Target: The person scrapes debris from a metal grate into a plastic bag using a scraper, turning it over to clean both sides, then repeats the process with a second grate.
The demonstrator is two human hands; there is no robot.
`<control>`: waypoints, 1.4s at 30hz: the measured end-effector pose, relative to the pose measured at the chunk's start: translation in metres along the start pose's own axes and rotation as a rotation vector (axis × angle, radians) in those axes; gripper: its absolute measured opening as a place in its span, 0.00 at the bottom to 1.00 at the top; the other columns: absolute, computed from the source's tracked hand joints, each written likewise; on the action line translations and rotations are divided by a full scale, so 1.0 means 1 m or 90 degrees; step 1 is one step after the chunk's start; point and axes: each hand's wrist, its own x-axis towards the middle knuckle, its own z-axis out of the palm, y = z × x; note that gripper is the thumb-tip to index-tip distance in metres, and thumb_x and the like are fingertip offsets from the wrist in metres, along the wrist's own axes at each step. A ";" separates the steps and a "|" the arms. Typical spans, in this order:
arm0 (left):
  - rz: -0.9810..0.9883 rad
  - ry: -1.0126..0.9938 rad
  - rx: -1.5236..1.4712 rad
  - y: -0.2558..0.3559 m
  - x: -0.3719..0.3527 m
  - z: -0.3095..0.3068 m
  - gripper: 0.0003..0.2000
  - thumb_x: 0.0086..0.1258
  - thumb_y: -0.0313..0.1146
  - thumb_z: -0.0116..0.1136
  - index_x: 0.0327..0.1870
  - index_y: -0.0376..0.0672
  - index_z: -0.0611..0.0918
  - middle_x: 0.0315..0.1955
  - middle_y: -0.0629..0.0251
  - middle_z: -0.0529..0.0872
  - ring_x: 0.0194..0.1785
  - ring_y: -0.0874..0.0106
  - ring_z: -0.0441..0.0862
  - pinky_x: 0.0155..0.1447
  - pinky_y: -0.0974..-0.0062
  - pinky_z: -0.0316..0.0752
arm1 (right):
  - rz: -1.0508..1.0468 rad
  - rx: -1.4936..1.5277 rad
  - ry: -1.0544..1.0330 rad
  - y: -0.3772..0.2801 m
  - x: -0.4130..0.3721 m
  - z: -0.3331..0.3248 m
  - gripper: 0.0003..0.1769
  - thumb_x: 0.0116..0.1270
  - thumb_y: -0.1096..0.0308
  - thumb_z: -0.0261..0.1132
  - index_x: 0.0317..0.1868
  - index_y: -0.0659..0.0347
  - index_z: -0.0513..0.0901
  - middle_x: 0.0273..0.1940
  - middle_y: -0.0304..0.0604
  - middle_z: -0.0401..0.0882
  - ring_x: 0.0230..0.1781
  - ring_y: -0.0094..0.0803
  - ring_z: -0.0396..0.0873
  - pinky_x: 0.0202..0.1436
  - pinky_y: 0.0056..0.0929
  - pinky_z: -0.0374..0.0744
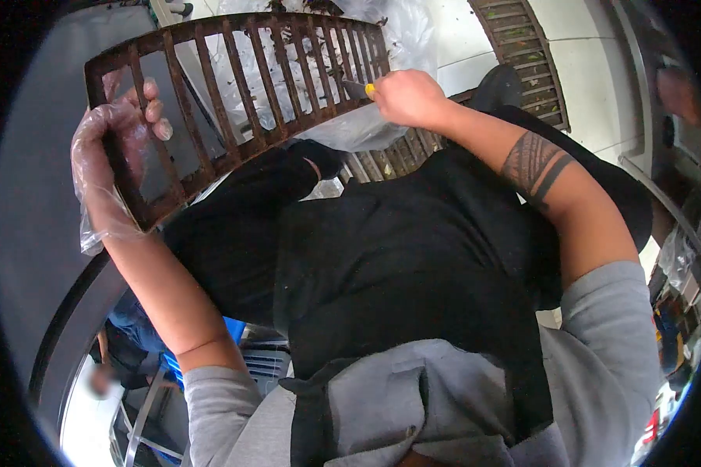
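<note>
A long, rusty, dirt-caked metal grate is held up at a slant in front of me. My left hand, in a clear plastic glove, is closed around the grate's left end, with fingers curled through the slots. My bare right hand is closed on a yellow-handled scraper, whose metal blade points left at the bars near the grate's right end. Most of the scraper's handle is hidden in the fist. Below the grate, a clear plastic bag is spread out with dark flakes on it.
Another slatted grate lies on the pale tiled floor at upper right. A further grate is partly hidden near my legs. A dark grey surface runs along the left. Another person shows at lower left.
</note>
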 end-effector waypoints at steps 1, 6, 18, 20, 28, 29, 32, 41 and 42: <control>-0.002 -0.012 -0.012 0.000 0.001 -0.001 0.28 0.65 0.30 0.57 0.69 0.40 0.68 0.51 0.48 0.81 0.42 0.63 0.78 0.45 0.64 0.76 | 0.001 0.001 -0.001 0.000 -0.002 0.002 0.16 0.67 0.61 0.60 0.36 0.63 0.90 0.36 0.59 0.89 0.39 0.56 0.89 0.46 0.55 0.86; 0.002 -0.014 -0.019 0.001 -0.002 0.001 0.29 0.65 0.29 0.57 0.69 0.39 0.68 0.51 0.47 0.81 0.43 0.63 0.79 0.45 0.64 0.76 | 0.015 0.070 -0.002 0.010 -0.005 0.014 0.21 0.73 0.55 0.61 0.34 0.65 0.88 0.32 0.59 0.87 0.37 0.59 0.86 0.45 0.56 0.83; 0.024 0.025 0.017 0.005 -0.004 0.014 0.29 0.65 0.25 0.50 0.70 0.33 0.68 0.47 0.41 0.82 0.39 0.59 0.79 0.42 0.59 0.77 | 0.212 0.441 -0.236 0.012 0.013 -0.010 0.26 0.70 0.53 0.67 0.23 0.68 0.81 0.20 0.43 0.78 0.16 0.29 0.74 0.19 0.36 0.71; 0.033 0.025 -0.019 0.006 -0.004 0.015 0.28 0.64 0.23 0.49 0.69 0.33 0.68 0.47 0.40 0.83 0.39 0.59 0.79 0.41 0.59 0.78 | 0.252 0.462 -0.255 0.009 0.019 -0.012 0.24 0.71 0.53 0.67 0.24 0.66 0.81 0.20 0.41 0.76 0.15 0.28 0.71 0.18 0.35 0.69; 0.031 0.074 0.005 0.008 -0.006 0.025 0.29 0.64 0.23 0.48 0.70 0.33 0.68 0.47 0.40 0.83 0.38 0.60 0.79 0.40 0.59 0.78 | 0.461 0.844 -0.493 0.018 0.005 0.010 0.19 0.76 0.52 0.64 0.33 0.58 0.78 0.22 0.32 0.71 0.14 0.19 0.64 0.15 0.24 0.58; 0.036 0.084 0.003 0.006 -0.006 0.024 0.29 0.64 0.23 0.48 0.70 0.33 0.68 0.46 0.40 0.83 0.38 0.60 0.79 0.40 0.60 0.78 | 0.463 0.851 -0.419 0.011 -0.007 0.010 0.18 0.77 0.52 0.64 0.35 0.58 0.79 0.23 0.31 0.71 0.14 0.18 0.63 0.15 0.22 0.58; 0.020 0.027 0.019 0.007 -0.003 0.015 0.28 0.68 0.28 0.52 0.71 0.37 0.68 0.50 0.43 0.83 0.40 0.61 0.80 0.44 0.60 0.77 | 0.443 0.796 -0.279 -0.001 -0.023 0.012 0.20 0.77 0.51 0.64 0.34 0.60 0.81 0.23 0.34 0.74 0.14 0.21 0.68 0.16 0.26 0.65; 0.022 0.012 0.029 0.006 0.000 0.013 0.30 0.67 0.28 0.50 0.73 0.36 0.67 0.50 0.42 0.83 0.40 0.61 0.80 0.44 0.60 0.79 | 0.046 0.253 0.092 -0.002 -0.041 0.015 0.22 0.74 0.50 0.61 0.35 0.62 0.87 0.35 0.57 0.87 0.39 0.60 0.85 0.47 0.55 0.81; 0.021 0.012 0.028 0.005 0.001 0.011 0.30 0.67 0.28 0.50 0.73 0.36 0.67 0.50 0.42 0.83 0.40 0.61 0.80 0.44 0.60 0.79 | 0.047 0.253 0.092 -0.004 -0.040 0.014 0.22 0.74 0.50 0.61 0.35 0.62 0.87 0.35 0.57 0.87 0.39 0.60 0.85 0.47 0.55 0.81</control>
